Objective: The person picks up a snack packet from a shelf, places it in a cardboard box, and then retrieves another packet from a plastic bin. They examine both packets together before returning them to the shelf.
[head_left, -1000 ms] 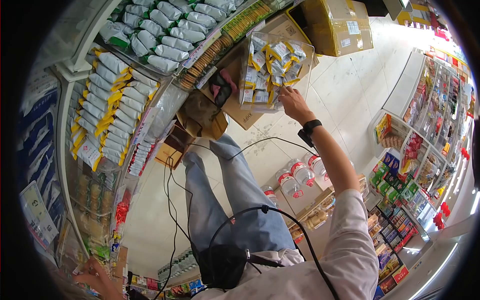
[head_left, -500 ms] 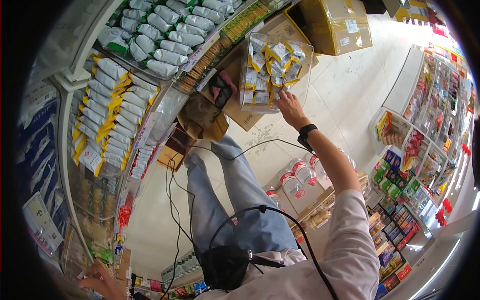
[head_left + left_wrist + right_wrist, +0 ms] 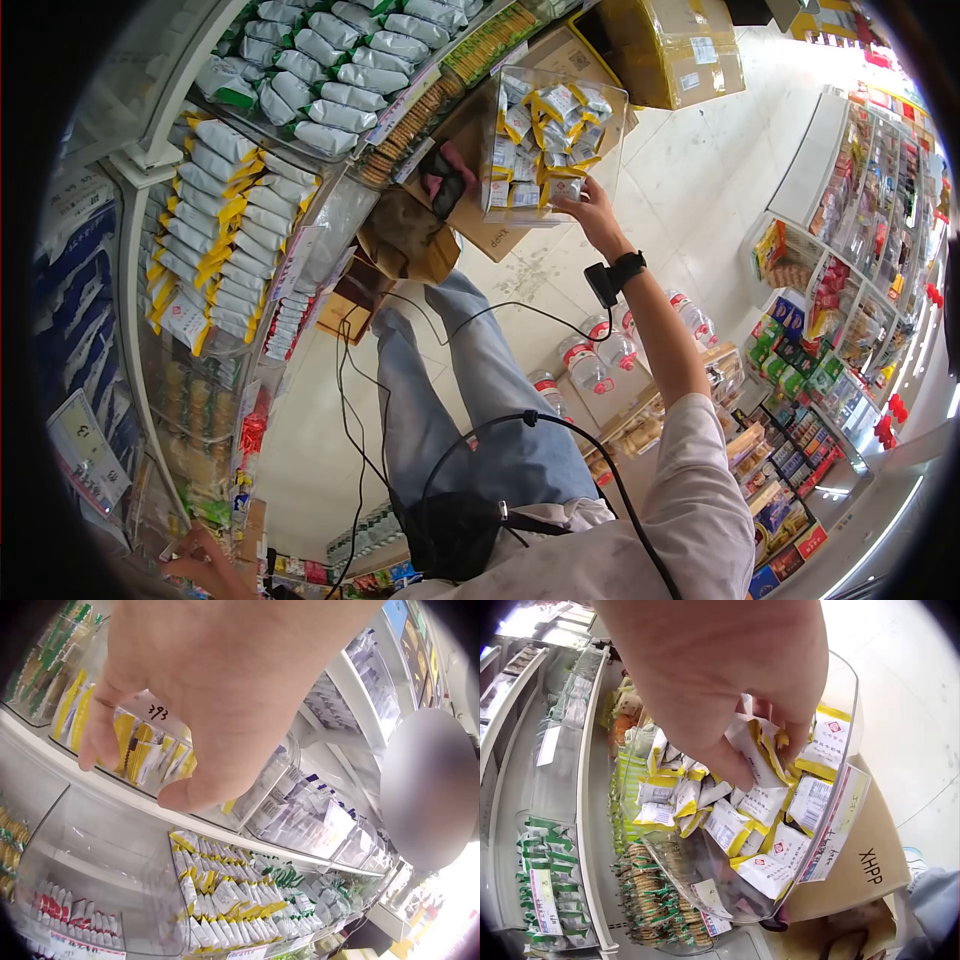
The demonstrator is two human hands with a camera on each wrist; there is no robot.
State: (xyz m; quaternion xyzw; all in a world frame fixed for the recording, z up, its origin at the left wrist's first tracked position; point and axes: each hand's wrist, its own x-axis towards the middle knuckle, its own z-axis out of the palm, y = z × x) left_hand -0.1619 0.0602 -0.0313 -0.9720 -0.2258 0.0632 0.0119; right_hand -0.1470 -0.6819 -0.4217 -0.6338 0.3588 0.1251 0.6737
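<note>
My right hand (image 3: 597,218) reaches into a clear plastic bin (image 3: 853,697) heaped with small white-and-yellow snack packets. In the right wrist view its thumb and fingers pinch one white-and-yellow packet (image 3: 759,756) on top of the pile, and the back of the hand hides part of it. My left hand (image 3: 199,697) hovers at a shelf bin, thumb and fingers spread apart, with nothing seen between them. Behind its fingers are yellow-and-white packets (image 3: 145,754) and a card handwritten 393 (image 3: 159,712). In the head view this hand shows at the lower left edge.
Below the clear bin sits a brown carton (image 3: 847,881); a taped cardboard box (image 3: 690,60) stands beyond it. Shelf bins of green-and-white packets (image 3: 335,110) and yellow-and-white packets (image 3: 215,215) run along the left. Black cables (image 3: 345,400) hang near the legs. Large water bottles (image 3: 585,365) stand on the right.
My right hand has shifted and its wrist has turned, with a packet now showing at its fingertips by the bin's near edge. The left hand has barely moved.
</note>
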